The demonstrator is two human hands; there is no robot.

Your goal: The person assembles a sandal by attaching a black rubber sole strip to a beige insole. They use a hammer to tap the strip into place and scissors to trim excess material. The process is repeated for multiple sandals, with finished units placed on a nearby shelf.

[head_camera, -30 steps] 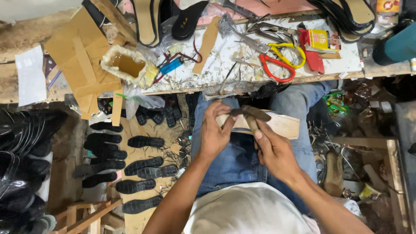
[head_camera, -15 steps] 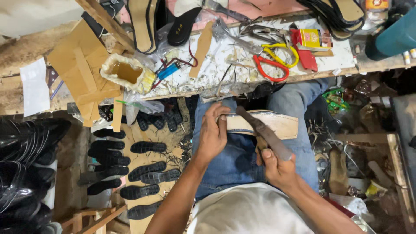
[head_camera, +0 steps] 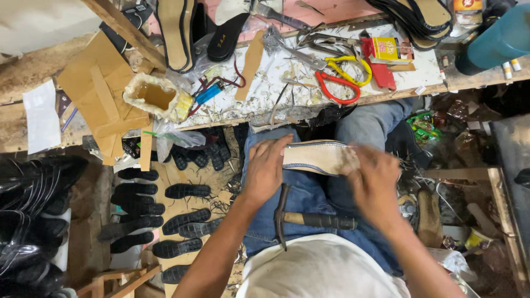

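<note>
Far left on the floor, a stack of glossy black shoe pieces [head_camera: 27,204] is piled up, with rows of black rubber soles [head_camera: 165,221] laid out beside it. Above them, flattened brown cardboard [head_camera: 96,88] leans by a crusted glue pot [head_camera: 153,96] at the edge of the white workbench [head_camera: 265,94].

Centre now: the left hand [head_camera: 266,168] lies flat on the near end of a tan shoe sole [head_camera: 314,156], fingers together and pressing it down on the denim knees [head_camera: 301,198]. A hammer [head_camera: 309,219] rests loose across the lap, touched by neither hand. The right hand [head_camera: 374,179] is blurred at the sole's far end; its fingers look curled round the edge, but I can't tell exactly.

It looks like a pressing and smoothing step on the sole. Judging by this, the next move calls for firm, even pressure along the rim, with the hammer close by.

Over on the right of the bench: red-handled pliers [head_camera: 338,88], a small red and yellow printed box [head_camera: 385,48], and a teal cylinder [head_camera: 497,41] at the far edge.
</note>
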